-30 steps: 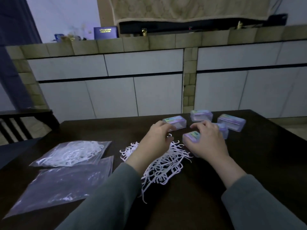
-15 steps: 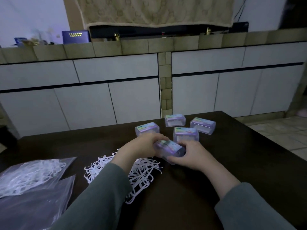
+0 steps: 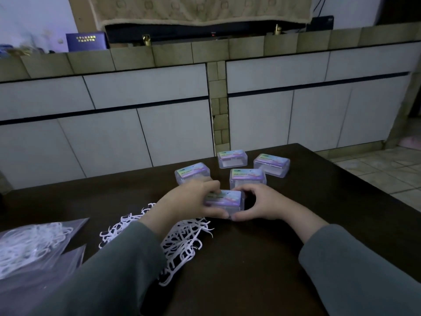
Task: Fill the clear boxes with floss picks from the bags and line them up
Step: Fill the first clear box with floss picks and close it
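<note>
Your left hand (image 3: 189, 201) and right hand (image 3: 262, 205) grip one clear box (image 3: 224, 202) from either side, just above the dark table (image 3: 262, 258). Four more labelled boxes (image 3: 248, 177) stand close behind it. A loose pile of white floss picks (image 3: 182, 238) lies beneath your left wrist. Two plastic bags (image 3: 29, 245) rest at the table's left edge, the upper one holding picks.

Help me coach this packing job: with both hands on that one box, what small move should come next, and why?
Probably pop its lid open. The left hand and right hand both grip one clear box that looks closed, while the loose floss picks lie on the table just beneath, ready to load.
</note>
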Demonstrator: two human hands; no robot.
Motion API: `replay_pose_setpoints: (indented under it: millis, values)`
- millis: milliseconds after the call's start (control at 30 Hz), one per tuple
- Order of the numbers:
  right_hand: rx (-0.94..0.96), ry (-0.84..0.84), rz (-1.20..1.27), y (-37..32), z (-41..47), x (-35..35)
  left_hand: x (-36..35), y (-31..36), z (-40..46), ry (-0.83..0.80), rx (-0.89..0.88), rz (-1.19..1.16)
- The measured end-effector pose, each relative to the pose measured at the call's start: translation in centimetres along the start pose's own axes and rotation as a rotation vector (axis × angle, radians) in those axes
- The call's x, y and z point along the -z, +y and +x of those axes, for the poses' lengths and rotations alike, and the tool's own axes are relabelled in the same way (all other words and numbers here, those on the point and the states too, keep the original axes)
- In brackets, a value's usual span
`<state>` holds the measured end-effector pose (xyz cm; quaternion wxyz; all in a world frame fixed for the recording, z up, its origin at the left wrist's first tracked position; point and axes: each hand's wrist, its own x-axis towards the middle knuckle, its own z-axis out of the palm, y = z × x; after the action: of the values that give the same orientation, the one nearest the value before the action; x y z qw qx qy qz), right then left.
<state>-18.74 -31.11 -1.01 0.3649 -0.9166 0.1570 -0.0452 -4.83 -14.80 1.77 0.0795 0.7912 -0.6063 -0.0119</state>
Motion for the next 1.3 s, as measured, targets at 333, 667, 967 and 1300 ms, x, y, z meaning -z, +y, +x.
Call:
replay_pose_setpoints:
  millis: [333, 667, 967, 1300]
  values:
    - [0.071, -0.009, 0.044, 1.3, 0.8, 0.1, -0.9, -0.1, 1.5, -0.053, -0.118, 0.197]
    - [0.110, -0.034, 0.036, 1.5, 1.0, 0.4, -1.1, 0.5, 1.5, -0.054, -0.129, 0.248]
    - [0.096, -0.053, 0.001, 1.3, 1.0, 0.5, -0.5, 0.7, 2.0, -0.004, -0.096, 0.055]
    - [0.087, -0.003, -0.021, 1.5, 0.8, 0.3, 0.9, -0.6, 1.5, 0.032, 0.136, -0.322]
